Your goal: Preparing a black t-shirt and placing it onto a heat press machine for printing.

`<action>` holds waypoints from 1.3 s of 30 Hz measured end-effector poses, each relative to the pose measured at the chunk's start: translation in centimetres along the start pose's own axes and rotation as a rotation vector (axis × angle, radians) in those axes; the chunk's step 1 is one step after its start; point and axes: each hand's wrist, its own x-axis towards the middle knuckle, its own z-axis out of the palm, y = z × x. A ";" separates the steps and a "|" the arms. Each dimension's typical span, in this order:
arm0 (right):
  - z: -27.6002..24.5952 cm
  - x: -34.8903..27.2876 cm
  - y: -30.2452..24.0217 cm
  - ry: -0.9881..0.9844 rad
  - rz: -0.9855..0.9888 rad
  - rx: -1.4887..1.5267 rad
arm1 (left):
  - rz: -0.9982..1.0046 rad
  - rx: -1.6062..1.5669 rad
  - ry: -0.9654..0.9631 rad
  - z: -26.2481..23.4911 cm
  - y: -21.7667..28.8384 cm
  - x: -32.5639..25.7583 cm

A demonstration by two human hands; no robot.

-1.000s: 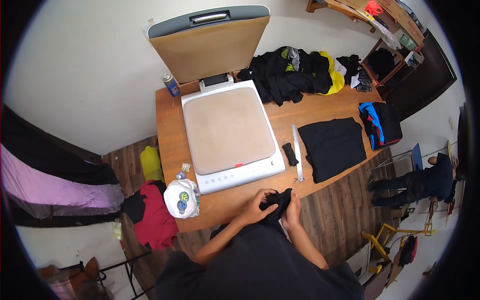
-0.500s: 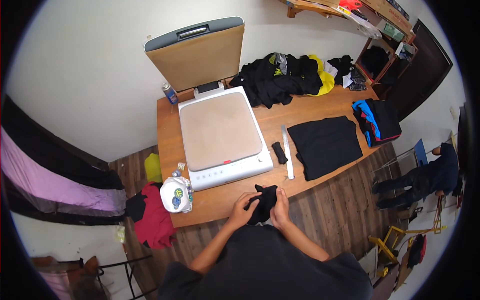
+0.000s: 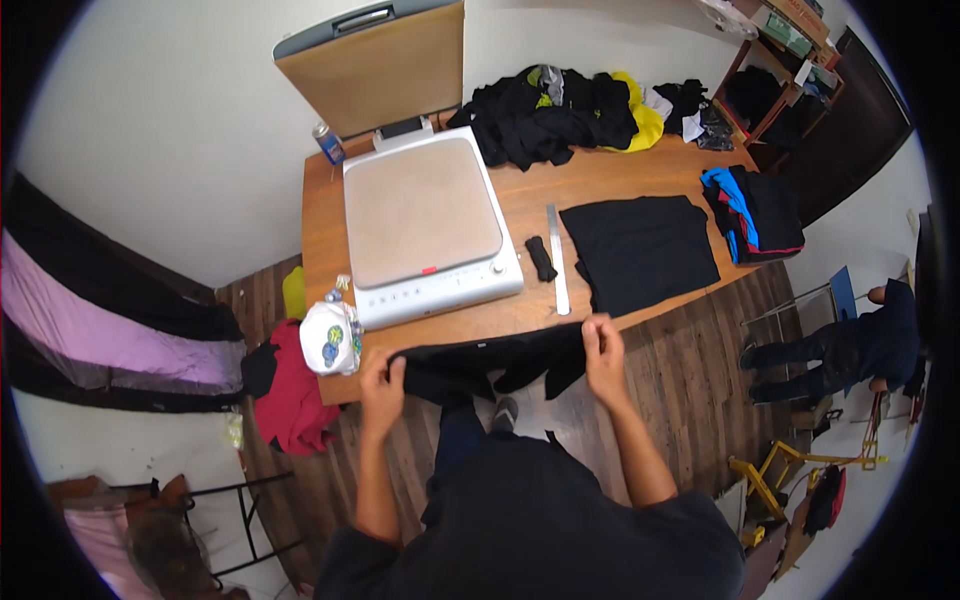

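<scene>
A black garment (image 3: 450,362) is stretched wide between my two hands in front of the table's near edge. A small pale label shows midway along its taut upper edge, and its lower parts hang loosely; its exact kind is unclear. My left hand (image 3: 382,385) pinches one upper corner, near a white rounded bundle with printed emblems (image 3: 328,338). The other corner is gripped by my right hand (image 3: 603,355). Beyond the garment, a heat press (image 3: 425,210) stands with its lid (image 3: 370,80) raised. To its right lie a small black cloth roll (image 3: 540,258) and a metal ruler (image 3: 558,265).
A black garment (image 3: 645,250) lies flat on the wooden table (image 3: 540,185), beside a folded stack (image 3: 750,215). Heaped clothes (image 3: 545,120) and a spray can (image 3: 328,143) are at the back. Red cloth (image 3: 290,400) sits left; another person (image 3: 850,345) stands right.
My hands have moved apart, spreading the bunched black garment into a wide stretch. The view has shifted, so the table and press sit higher in it.
</scene>
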 end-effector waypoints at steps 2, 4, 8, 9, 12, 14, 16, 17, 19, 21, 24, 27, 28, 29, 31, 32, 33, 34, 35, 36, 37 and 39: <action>-2.3 1.9 -1.4 -0.071 -0.335 -0.182 | -0.031 0.222 0.030 -1.2 1.2 0.5; -3.4 4.8 -3.4 -0.074 -0.485 -0.255 | 0.124 0.250 0.085 -2.6 3.5 3.0; -6.3 7.0 -7.8 -0.009 -0.704 -0.490 | 0.146 0.254 0.096 -3.6 7.2 4.6; -6.4 7.4 -8.6 -0.004 -0.738 -0.477 | 0.092 0.219 0.092 -3.9 7.5 4.7; -6.7 7.9 -11.3 0.041 -0.748 -0.523 | 0.314 0.258 0.076 -3.8 11.0 5.9; -6.7 8.2 -12.7 0.048 -0.771 -0.493 | 0.360 0.338 0.043 -4.5 13.7 5.8; -7.3 8.9 -13.1 0.019 -0.756 -0.423 | 0.389 0.516 0.062 -5.0 15.7 5.3; -7.6 9.0 -13.2 0.031 -0.629 -0.412 | 0.470 0.557 0.131 -5.2 16.1 5.2; -7.5 8.6 -13.8 0.041 -0.691 -0.410 | 0.617 0.615 0.270 -5.3 16.2 5.4; -7.3 8.3 -14.8 0.048 -0.755 -0.402 | 0.513 0.537 0.314 -5.2 16.2 5.2; -7.5 6.7 -15.3 0.046 -0.749 -0.504 | 0.389 0.380 0.343 -4.7 15.2 4.3; -8.8 4.7 -14.4 0.026 -0.776 -0.531 | 0.445 0.369 0.296 -4.9 14.3 1.8; -9.7 4.0 -13.9 -0.025 -0.793 -0.513 | 0.481 0.410 0.275 -5.4 14.3 0.5; -10.7 3.3 -13.6 -0.068 -0.809 -0.499 | 0.479 0.442 0.248 -6.0 13.7 -0.7; -11.3 1.9 -13.2 -0.125 -0.850 -0.494 | 0.582 0.551 0.240 -7.3 12.3 -2.7; -11.6 0.9 -13.3 -0.154 -0.843 -0.492 | 0.584 0.585 0.209 -7.7 11.8 -3.6; -11.7 0.2 -13.3 -0.176 -0.821 -0.468 | 0.547 0.589 0.207 -7.8 11.9 -4.7; -11.6 -0.4 -13.4 -0.180 -0.821 -0.463 | 0.510 0.592 0.206 -7.9 11.9 -5.7; -11.5 -1.0 -13.4 -0.193 -0.804 -0.448 | 0.397 0.494 0.165 -7.8 11.7 -6.6; -11.4 -1.4 -13.4 -0.204 -0.788 -0.433 | 0.393 0.496 0.165 -8.0 11.7 -7.4; -11.4 -1.6 -13.1 -0.195 -0.775 -0.419 | 0.211 0.274 0.073 -8.2 11.7 -8.0; -11.0 -1.4 -13.2 -0.185 -0.768 -0.422 | 0.028 -0.053 -0.115 -9.1 11.3 -8.6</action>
